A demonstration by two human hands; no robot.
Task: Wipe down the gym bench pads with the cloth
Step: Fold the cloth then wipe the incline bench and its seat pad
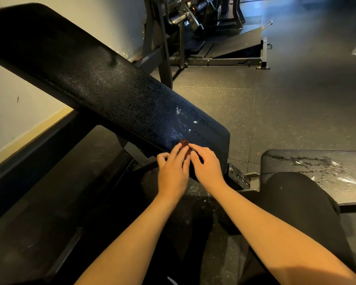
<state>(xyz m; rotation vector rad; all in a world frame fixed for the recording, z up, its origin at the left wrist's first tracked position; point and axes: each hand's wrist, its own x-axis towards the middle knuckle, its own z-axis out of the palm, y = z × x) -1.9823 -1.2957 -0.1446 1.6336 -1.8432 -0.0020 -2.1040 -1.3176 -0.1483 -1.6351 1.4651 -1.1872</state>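
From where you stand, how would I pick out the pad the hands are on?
Start at the pale wall on the left: a long black back pad slants down in front of it toward the middle. The left hand and right hand meet at its lower end. Unlike the flat seat pad at right, it is tilted.

Grained, glossy black vinyl back pad, wet-streaked seat pad, speckled matt rubber floor.

Cream wall fills the frame's left; speckled rubber floor and black machine frame occupy upper right.
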